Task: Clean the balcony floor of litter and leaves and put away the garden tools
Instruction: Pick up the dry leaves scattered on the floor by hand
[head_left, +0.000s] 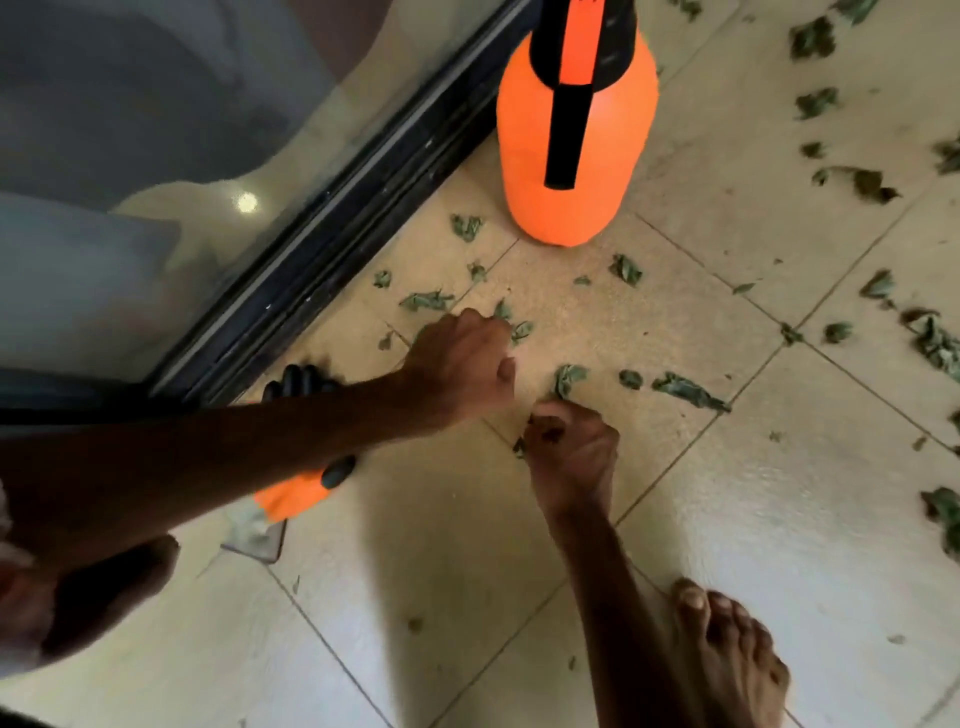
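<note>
The tiled floor (701, 519) fills most of the frame, with the sliding-door track (322, 249) crossing the upper left. The orange sprayer (576, 135) stands at top centre. A hand tool (296, 499) lies under my left forearm, lower left. My left hand (462, 358), mid-frame, is curled into a fist; I cannot tell whether it holds anything. My right hand (571, 452), just below it, pinches leaves (569, 375) off the tile. Many more are scattered towards the right edge. I should pinch low against the tile, clear this patch fully, then work rightward.
</note>
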